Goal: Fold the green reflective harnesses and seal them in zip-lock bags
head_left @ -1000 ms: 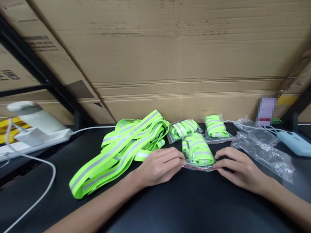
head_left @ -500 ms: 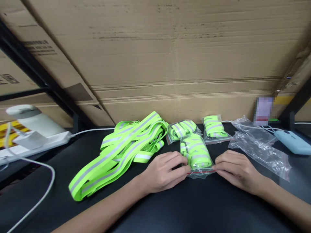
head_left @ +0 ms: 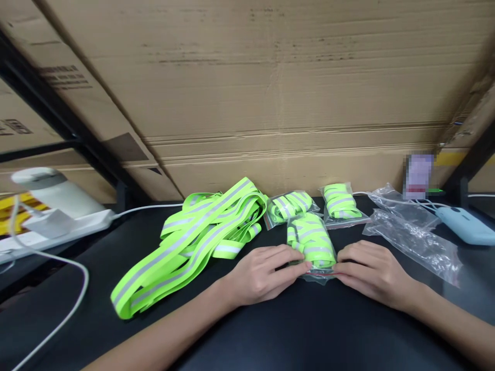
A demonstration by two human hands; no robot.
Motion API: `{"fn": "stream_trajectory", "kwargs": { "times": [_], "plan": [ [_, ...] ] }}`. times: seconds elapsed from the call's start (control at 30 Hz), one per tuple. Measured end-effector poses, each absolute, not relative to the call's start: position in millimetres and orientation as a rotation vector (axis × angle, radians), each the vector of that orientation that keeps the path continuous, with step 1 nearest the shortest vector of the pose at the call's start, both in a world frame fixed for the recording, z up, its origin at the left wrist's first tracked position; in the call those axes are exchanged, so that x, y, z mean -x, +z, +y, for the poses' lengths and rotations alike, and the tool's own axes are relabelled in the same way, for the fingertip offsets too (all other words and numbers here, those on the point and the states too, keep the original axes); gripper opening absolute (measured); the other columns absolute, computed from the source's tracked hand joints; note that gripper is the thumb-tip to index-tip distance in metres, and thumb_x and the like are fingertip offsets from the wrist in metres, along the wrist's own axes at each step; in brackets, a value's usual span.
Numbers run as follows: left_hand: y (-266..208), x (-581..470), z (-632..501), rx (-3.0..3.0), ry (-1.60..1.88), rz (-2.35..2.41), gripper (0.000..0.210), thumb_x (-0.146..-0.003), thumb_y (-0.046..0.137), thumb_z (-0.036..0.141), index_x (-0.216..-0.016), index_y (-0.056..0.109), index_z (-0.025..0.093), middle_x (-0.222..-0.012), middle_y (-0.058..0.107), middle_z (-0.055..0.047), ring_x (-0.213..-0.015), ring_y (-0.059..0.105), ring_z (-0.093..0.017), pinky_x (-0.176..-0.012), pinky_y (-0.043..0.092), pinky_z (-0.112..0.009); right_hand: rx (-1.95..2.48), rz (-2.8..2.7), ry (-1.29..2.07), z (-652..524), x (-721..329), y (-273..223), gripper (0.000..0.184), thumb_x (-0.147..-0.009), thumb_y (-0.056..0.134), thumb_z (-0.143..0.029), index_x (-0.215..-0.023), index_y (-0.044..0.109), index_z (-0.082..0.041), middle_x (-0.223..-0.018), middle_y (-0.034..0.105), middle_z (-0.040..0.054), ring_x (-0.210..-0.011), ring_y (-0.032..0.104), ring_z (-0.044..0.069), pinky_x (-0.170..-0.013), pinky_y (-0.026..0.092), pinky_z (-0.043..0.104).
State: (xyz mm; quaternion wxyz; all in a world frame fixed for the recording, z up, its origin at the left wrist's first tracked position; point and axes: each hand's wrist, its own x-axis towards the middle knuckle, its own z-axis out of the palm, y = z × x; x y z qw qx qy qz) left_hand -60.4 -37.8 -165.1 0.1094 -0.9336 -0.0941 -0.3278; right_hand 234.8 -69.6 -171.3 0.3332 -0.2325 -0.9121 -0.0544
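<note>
Left hand [head_left: 261,274] and right hand [head_left: 377,273] on one clear bag [head_left: 312,243]

Left hand: thumb and fingers pinch the near edge of the bag, at the left end of its red seal [head_left: 324,274]. Right hand: fingertips pinch the same edge at the right end. Both grasp the bag; a short run of seal shows between them. Whether the seal is fully pressed, cannot tell.

Position: bag lies on the black table [head_left: 309,335], mouth toward the person. Inside, seen through the plastic: a folded green band [head_left: 314,228] with silver stripes.

Surroundings: rear left bag [head_left: 290,207] just behind it; rear right bag [head_left: 342,202] near, behind and to the right. Each holds a similar band. Left of the bag, a heap of loose straps [head_left: 193,239], same green and silver. Beyond the right hand, crumpled clear plastic [head_left: 417,247], then a pale blue device [head_left: 466,225] with a cord. Far left: white power strip [head_left: 91,222] with a plug [head_left: 48,222], and a pale bottle [head_left: 67,193] lying tilted behind. Cardboard [head_left: 270,87] backs the whole table
</note>
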Motion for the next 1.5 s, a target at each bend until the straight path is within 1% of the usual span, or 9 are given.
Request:
{"fn": "stream_trajectory", "kwargs": {
  "times": [0.13,0.33,0.43,0.6,0.73,0.97,1.1,1.3,1.5],
  "plan": [
    [-164,59,-40,2.723,-0.987,-0.273,0.026,-0.095,0.062,0.009,-0.120,0.067,0.012,-0.103,0.076,-0.011,-0.090,0.073,-0.019,-0.080,0.064,-0.029,0.573,-2.353,-0.204,-70,-233,-171,0.014,-0.102,0.056,-0.011,-0.101,0.070,-0.014,-0.091,0.074,0.0073,-0.080,0.068,0.018,-0.069,0.048,0.031],
    [-163,59,-41,2.649,-1.145,-0.274,0.011,-0.092,0.068,0.007,-0.103,0.069,0.011,-0.083,0.072,-0.007,-0.072,0.069,-0.014,-0.064,0.059,-0.024,0.533,-2.331,-0.164,-69,-235,-170,0.014,-0.099,0.058,-0.006,-0.105,0.069,-0.012,-0.093,0.075,0.0086,-0.083,0.069,0.018,-0.069,0.050,0.031],
    [-164,62,-40,2.638,-1.229,-0.317,0.008,-0.092,0.072,0.010,-0.099,0.070,0.011,-0.082,0.072,-0.006,-0.068,0.068,-0.013,-0.061,0.057,-0.022,0.534,-2.322,-0.172,-69,-237,-171,0.014,-0.098,0.060,-0.005,-0.106,0.069,-0.012,-0.094,0.075,0.0085,-0.085,0.070,0.018,-0.071,0.051,0.031],
    [-165,62,-40,2.632,-1.281,-0.307,0.008,-0.089,0.073,0.007,-0.096,0.070,0.011,-0.082,0.072,-0.006,-0.069,0.069,-0.013,-0.062,0.058,-0.022,0.572,-2.317,-0.212,-70,-235,-173,0.011,-0.098,0.062,-0.009,-0.106,0.069,-0.012,-0.094,0.075,0.0083,-0.085,0.070,0.019,-0.071,0.051,0.031],
    [-166,60,-42,2.670,-1.288,-0.308,0.012,-0.088,0.075,0.005,-0.099,0.070,0.009,-0.081,0.072,-0.007,-0.069,0.069,-0.014,-0.062,0.058,-0.024,0.564,-2.317,-0.258,-71,-232,-173,0.011,-0.098,0.065,-0.014,-0.108,0.071,-0.012,-0.092,0.075,0.0075,-0.081,0.069,0.018,-0.069,0.051,0.032],
    [-169,60,-42,2.685,-1.315,-0.341,0.016,-0.087,0.075,0.004,-0.102,0.070,0.009,-0.077,0.071,-0.006,-0.066,0.068,-0.015,-0.057,0.054,-0.025,0.551,-2.274,-0.311,-74,-229,-169,0.011,-0.097,0.066,-0.011,-0.105,0.073,-0.011,-0.088,0.076,0.0067,-0.074,0.069,0.017,-0.064,0.050,0.031],
    [-171,59,-43,2.712,-1.328,-0.374,0.014,-0.088,0.074,0.004,-0.099,0.070,0.011,-0.075,0.067,-0.004,-0.063,0.065,-0.013,-0.055,0.051,-0.024,0.549,-2.257,-0.306,-75,-228,-170,0.010,-0.096,0.066,-0.009,-0.103,0.073,-0.012,-0.086,0.076,0.0061,-0.074,0.069,0.017,-0.063,0.051,0.031],
    [-169,60,-42,2.644,-1.251,-0.382,0.008,-0.093,0.069,0.010,-0.100,0.068,0.015,-0.073,0.066,-0.001,-0.063,0.065,-0.012,-0.057,0.053,-0.023,0.557,-2.219,-0.253,-73,-230,-171,0.013,-0.096,0.063,-0.005,-0.106,0.071,-0.010,-0.090,0.077,0.0077,-0.077,0.071,0.017,-0.067,0.055,0.031],
    [-159,61,-43,2.604,-1.131,-0.325,0.007,-0.094,0.067,0.007,-0.094,0.067,0.014,-0.070,0.065,-0.001,-0.062,0.063,-0.013,-0.058,0.053,-0.025,0.545,-2.252,-0.281,-73,-233,-165,0.015,-0.096,0.062,-0.004,-0.107,0.071,-0.011,-0.088,0.076,0.0071,-0.078,0.072,0.017,-0.067,0.056,0.030]
  ]
}}
